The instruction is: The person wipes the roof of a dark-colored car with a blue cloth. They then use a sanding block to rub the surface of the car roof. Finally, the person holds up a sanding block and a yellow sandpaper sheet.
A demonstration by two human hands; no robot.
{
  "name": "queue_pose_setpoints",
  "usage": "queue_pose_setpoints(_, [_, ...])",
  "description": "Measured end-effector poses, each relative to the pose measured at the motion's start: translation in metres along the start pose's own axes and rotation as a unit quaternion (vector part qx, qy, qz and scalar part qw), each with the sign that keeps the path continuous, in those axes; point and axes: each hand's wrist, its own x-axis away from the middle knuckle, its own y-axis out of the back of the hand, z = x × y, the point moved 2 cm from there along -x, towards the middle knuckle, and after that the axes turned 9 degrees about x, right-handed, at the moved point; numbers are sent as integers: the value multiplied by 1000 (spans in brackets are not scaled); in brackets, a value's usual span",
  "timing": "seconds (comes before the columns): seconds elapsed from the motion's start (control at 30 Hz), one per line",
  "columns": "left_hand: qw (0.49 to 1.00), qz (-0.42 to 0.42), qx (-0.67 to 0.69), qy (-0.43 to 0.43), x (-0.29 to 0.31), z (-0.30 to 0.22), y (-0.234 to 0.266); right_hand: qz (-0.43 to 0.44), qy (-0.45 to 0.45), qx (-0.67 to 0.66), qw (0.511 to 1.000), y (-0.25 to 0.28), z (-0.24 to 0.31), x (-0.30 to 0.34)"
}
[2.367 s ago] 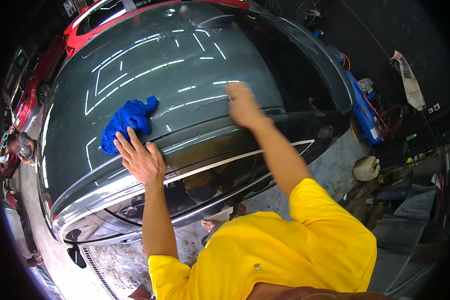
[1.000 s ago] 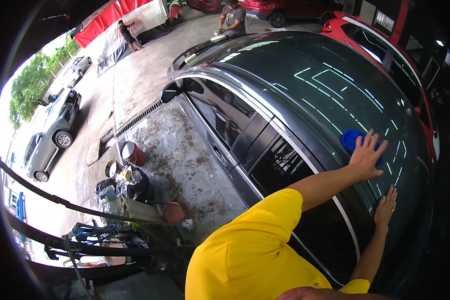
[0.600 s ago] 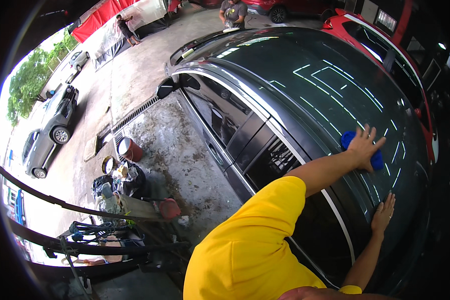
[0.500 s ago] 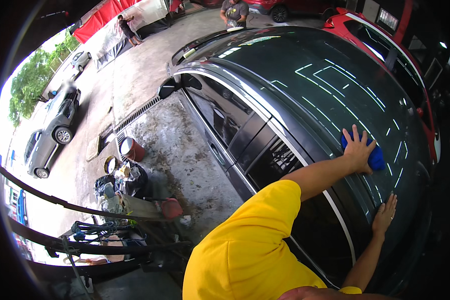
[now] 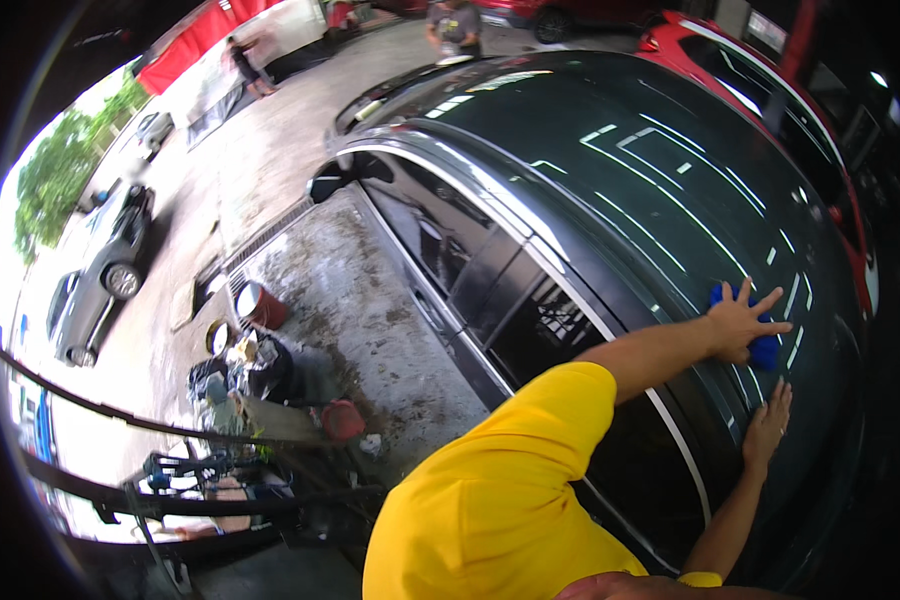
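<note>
My left hand (image 5: 745,322) lies spread on a bunched blue cloth (image 5: 763,352), pressing it to the dark roof of a car (image 5: 660,190). Its fingers are stretched wide, and parts of the cloth show between and below them. Just nearer to me, my right hand (image 5: 768,428) rests flat on the same roof with its fingers extended and a ring on one of them. Nothing shows in that hand. White lamp reflections run across the glossy roof around both hands. A yellow sleeve (image 5: 560,410) covers my left upper arm.
Beyond the roof stands a red car (image 5: 740,80). On the left floor are a red bucket (image 5: 260,305), dark bags (image 5: 265,370) and dark curved bars (image 5: 200,500). One person (image 5: 455,28) is by the hood, another (image 5: 245,65) farther left. A grey car (image 5: 100,280) is parked outside.
My left hand has slid the blue cloth toward me and slightly right along the roof, closer to my right hand. My right hand stays nearly in place.
</note>
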Motion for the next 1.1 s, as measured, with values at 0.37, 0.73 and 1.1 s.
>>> queue_pose_setpoints(0.37, [981,123,48,141,-94,-4,24,24,71,-37,997,58,133,-42])
queue_pose_setpoints(0.73, [984,102,-39,139,-124,-12,49,-176,84,-159,968,38,162,-141])
queue_pose_setpoints(1.1, [952,-200,-137,186,63,118,114,67,154,-85,982,57,153,-107])
